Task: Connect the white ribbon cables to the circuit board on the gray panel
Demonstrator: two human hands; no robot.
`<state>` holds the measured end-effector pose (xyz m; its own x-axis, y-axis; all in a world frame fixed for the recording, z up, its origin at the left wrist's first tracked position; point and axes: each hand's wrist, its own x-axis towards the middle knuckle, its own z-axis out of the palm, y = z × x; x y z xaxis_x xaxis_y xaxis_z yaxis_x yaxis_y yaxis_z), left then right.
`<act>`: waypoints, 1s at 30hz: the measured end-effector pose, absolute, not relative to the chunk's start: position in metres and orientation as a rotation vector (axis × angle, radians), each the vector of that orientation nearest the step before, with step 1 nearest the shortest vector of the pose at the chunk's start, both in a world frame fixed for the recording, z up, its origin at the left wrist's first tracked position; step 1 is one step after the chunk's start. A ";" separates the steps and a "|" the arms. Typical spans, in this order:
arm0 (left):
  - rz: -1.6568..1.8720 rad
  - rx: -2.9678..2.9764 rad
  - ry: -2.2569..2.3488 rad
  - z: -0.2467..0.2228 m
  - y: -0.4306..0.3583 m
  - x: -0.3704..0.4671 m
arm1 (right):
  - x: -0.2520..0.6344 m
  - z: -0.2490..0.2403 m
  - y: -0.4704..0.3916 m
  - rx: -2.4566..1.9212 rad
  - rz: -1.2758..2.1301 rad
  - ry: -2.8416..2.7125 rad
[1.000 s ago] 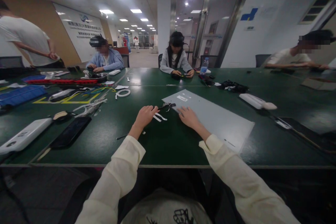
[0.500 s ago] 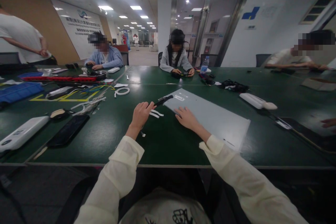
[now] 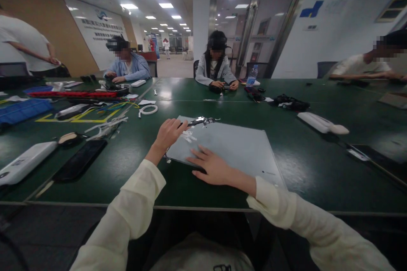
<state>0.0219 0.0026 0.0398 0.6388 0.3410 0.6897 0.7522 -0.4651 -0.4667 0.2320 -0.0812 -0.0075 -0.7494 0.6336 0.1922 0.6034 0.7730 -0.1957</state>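
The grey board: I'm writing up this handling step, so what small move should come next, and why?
Probably lower the dark device onto the grey board: in this view the left hand holds it across the board's far edge, and the right hand, fingers spread over the near edge, seems placed to steady the board.

Passage, right: free green tabletop (image 3: 297, 156) between grey panel (image 3: 238, 144) and white elongated device (image 3: 313, 122). Passage, left: free tabletop between black phone-like slab (image 3: 81, 161) and left sleeve (image 3: 138, 188). Obstructions: left hand (image 3: 171, 132) with dark slender tool (image 3: 197, 122) at panel's far-left end; right hand (image 3: 212, 167), spread, across panel's near edge.
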 end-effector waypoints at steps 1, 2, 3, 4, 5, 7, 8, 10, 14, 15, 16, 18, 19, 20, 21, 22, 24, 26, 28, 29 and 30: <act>-0.664 -2.074 -0.815 0.041 0.003 0.021 | 0.230 -0.005 -0.084 -0.906 0.185 -2.743; -0.666 -2.081 -0.778 0.042 0.004 0.021 | 0.228 -0.003 -0.086 -0.842 0.194 -2.766; -0.668 -2.089 -0.743 0.042 0.003 0.022 | 0.225 0.000 -0.088 -0.777 0.201 -2.788; -0.668 -2.103 -0.712 0.042 0.003 0.023 | 0.223 0.002 -0.089 -0.713 0.204 -2.806; -0.666 -2.123 -0.683 0.040 0.001 0.024 | 0.221 0.004 -0.091 -0.651 0.205 -2.819; -0.649 -2.178 -0.642 0.036 -0.001 0.026 | 0.218 0.006 -0.094 -0.534 0.196 -2.829; -0.628 -2.207 -0.627 0.032 -0.002 0.027 | 0.216 0.006 -0.095 -0.476 0.186 -2.824; -0.556 -2.255 -0.606 0.025 -0.003 0.027 | 0.214 0.004 -0.098 -0.323 0.153 -2.803; -0.404 -2.406 -0.641 0.016 -0.004 0.025 | 0.219 0.006 -0.100 -0.061 0.014 -2.632; -0.368 -2.464 -0.653 0.016 -0.004 0.024 | 0.223 0.009 -0.099 -0.062 -0.023 -2.559; -0.330 -2.520 -0.657 0.015 -0.004 0.023 | 0.228 0.012 -0.096 -0.099 -0.048 -2.487; -0.248 -2.605 -0.652 0.014 -0.005 0.023 | 0.240 0.021 -0.087 -0.271 -0.042 -2.368; -0.212 -2.634 -0.658 0.014 -0.005 0.023 | 0.246 0.025 -0.081 -0.402 -0.010 -2.325; -0.186 -2.658 -0.681 0.012 -0.005 0.023 | 0.253 0.029 -0.074 -0.549 0.030 -2.286; -0.177 -2.682 -0.726 0.011 -0.005 0.023 | 0.259 0.031 -0.066 -0.698 0.070 -2.251; -0.189 -2.707 -0.793 0.010 -0.005 0.023 | 0.264 0.033 -0.057 -0.837 0.106 -2.222; -0.265 -2.760 -0.972 0.008 -0.004 0.022 | 0.273 0.033 -0.041 -1.060 0.162 -2.183; -0.404 -2.814 -1.165 0.007 -0.004 0.020 | 0.277 0.031 -0.027 -1.171 0.235 -2.193; -0.621 -2.884 -1.308 0.010 -0.003 0.018 | 0.279 0.026 -0.018 -1.175 0.342 -2.238; -0.764 -2.911 -1.356 0.012 -0.003 0.017 | 0.278 0.023 -0.014 -1.154 0.401 -2.261; -0.925 -2.919 -1.392 0.015 -0.002 0.016 | 0.277 0.021 -0.012 -1.133 0.451 -2.276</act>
<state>0.0160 -0.0023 0.0151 0.5123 0.7700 0.3803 0.6487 -0.6371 0.4163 0.2774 -0.0124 0.0205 -0.4919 0.8072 0.3263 0.6219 0.5881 -0.5171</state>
